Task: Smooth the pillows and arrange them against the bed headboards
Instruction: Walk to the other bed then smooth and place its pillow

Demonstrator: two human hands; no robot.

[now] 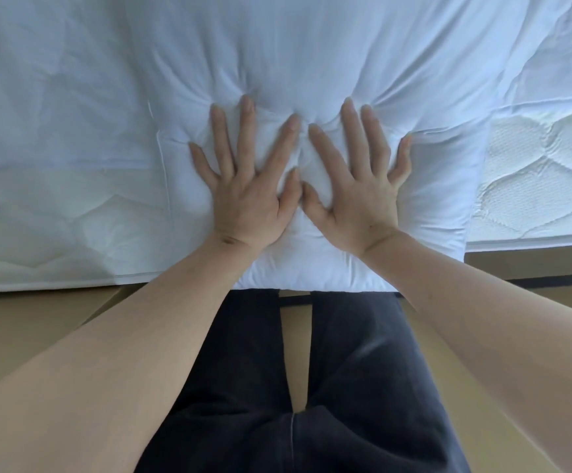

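Note:
A white pillow (pixel 312 56) lies across the bed, its near end hanging slightly over the mattress edge. My left hand (pixel 247 186) and my right hand (pixel 359 186) lie flat on it side by side, fingers spread, thumbs almost touching. Both palms press into the filling, and creases fan out from the fingertips. Neither hand holds anything. No headboard is in view.
The quilted white mattress (pixel 534 175) shows to the right of the pillow, and a white cover (pixel 55 165) lies to its left. Below the bed edge are a tan floor (pixel 21 322) and my dark trouser legs (pixel 346 387).

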